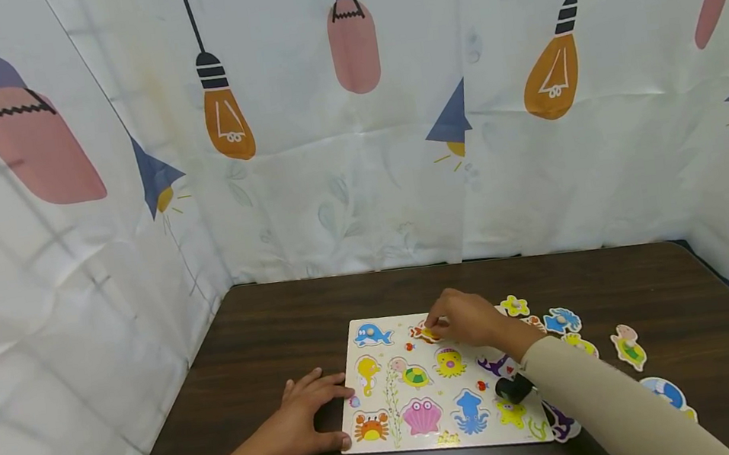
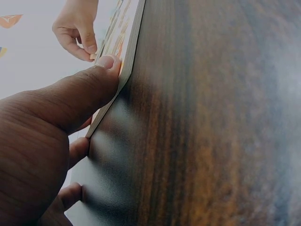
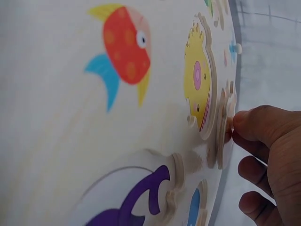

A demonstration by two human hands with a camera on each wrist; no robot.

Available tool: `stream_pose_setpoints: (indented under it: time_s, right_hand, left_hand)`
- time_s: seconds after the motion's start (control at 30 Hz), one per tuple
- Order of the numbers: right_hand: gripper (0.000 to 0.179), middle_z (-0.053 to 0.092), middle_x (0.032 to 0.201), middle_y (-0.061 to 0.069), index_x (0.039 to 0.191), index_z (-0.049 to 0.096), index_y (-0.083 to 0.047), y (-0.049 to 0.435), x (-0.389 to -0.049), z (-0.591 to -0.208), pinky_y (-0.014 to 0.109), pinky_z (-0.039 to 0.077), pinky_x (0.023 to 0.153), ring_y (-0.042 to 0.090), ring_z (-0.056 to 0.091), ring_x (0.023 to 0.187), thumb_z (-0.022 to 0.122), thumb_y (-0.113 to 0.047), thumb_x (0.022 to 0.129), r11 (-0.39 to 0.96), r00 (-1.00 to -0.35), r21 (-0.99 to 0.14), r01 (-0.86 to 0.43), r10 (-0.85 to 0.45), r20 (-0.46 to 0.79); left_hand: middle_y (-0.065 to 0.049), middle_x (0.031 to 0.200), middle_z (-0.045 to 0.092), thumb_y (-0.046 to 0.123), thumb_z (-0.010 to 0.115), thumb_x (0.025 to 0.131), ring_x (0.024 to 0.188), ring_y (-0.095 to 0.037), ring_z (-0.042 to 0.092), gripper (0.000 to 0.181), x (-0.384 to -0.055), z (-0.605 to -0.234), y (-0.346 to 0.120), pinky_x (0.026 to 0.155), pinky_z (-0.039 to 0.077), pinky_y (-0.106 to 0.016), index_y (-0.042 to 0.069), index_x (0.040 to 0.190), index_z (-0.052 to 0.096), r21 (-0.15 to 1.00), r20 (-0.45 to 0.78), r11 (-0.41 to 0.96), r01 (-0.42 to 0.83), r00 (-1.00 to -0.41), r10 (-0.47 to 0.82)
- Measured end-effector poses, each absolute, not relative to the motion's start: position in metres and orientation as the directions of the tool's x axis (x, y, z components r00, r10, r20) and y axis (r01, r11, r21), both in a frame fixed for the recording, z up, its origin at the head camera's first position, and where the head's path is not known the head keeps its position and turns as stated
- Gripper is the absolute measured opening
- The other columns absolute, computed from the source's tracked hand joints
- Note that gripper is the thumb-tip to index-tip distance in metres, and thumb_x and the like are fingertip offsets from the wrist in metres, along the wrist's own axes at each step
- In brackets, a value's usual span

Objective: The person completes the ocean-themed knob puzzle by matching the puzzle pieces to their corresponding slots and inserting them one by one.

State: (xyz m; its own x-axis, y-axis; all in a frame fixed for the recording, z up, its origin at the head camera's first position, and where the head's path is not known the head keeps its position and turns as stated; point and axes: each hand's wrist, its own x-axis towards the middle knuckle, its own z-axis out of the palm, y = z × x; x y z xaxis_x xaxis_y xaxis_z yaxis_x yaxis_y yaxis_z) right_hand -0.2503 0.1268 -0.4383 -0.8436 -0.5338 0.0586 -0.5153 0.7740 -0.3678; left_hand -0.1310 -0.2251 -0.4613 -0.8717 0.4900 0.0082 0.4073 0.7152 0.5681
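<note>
A white wooden peg puzzle board with sea-animal pictures lies flat on the table. My left hand rests at its left side, thumb on the near-left corner and fingers touching the edge; the left wrist view shows the thumb on the board's rim. Near the far edge, my right hand pinches the small knob of a red-orange fish puzzle piece. In the right wrist view, that fish piece appears edge-on beyond the yellow octopus recess. A blue whale is at the far-left corner.
Right of the board lie loose pieces: a yellow one, a blue one, a turtle and a blue-white one. A purple piece sits by the near-right corner. A patterned curtain hangs behind the table.
</note>
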Motion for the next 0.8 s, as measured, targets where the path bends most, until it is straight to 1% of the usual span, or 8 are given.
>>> stream_pose_setpoints:
  time_s: [0.3, 0.5, 0.8]
  right_hand:
    - [0.008, 0.068, 0.1, -0.014, 0.1, 0.082, -0.026, 0.12, -0.254, -0.443, 0.033, 0.054, 0.083, 0.009, 0.057, 0.097, 0.077, -0.025, 0.093, 0.783, -0.84, -0.329, -0.528, -0.537, 0.071]
    - [0.007, 0.067, 0.099, -0.014, 0.098, 0.082, -0.026, 0.117, -0.254, -0.444, 0.034, 0.053, 0.082, 0.01, 0.057, 0.097, 0.078, -0.026, 0.093, 0.782, -0.844, -0.345, -0.519, -0.531, 0.067]
    - [0.008, 0.067, 0.102, -0.015, 0.1, 0.082, -0.027, 0.117, -0.254, -0.446, 0.031, 0.052, 0.082, 0.007, 0.056, 0.098, 0.077, -0.028, 0.094, 0.787, -0.852, -0.363, -0.499, -0.522, 0.039]
  left_hand:
    - [-0.001, 0.15, 0.053, 0.048, 0.087, 0.078, 0.148, -0.046, 0.027, 0.061, -0.132, -0.462, -0.225, 0.107, 0.003, -0.082, 0.032, 0.132, 0.066, 0.572, 0.001, 0.717, 0.398, -0.875, 0.484]
    - [-0.001, 0.15, 0.053, 0.049, 0.087, 0.078, 0.148, -0.046, 0.027, 0.061, -0.132, -0.462, -0.225, 0.108, 0.003, -0.081, 0.032, 0.132, 0.065, 0.572, 0.002, 0.717, 0.399, -0.874, 0.485]
    - [-0.001, 0.15, 0.053, 0.049, 0.087, 0.078, 0.148, -0.047, 0.027, 0.061, -0.131, -0.462, -0.225, 0.107, 0.003, -0.081, 0.032, 0.132, 0.066, 0.577, 0.007, 0.711, 0.402, -0.873, 0.488]
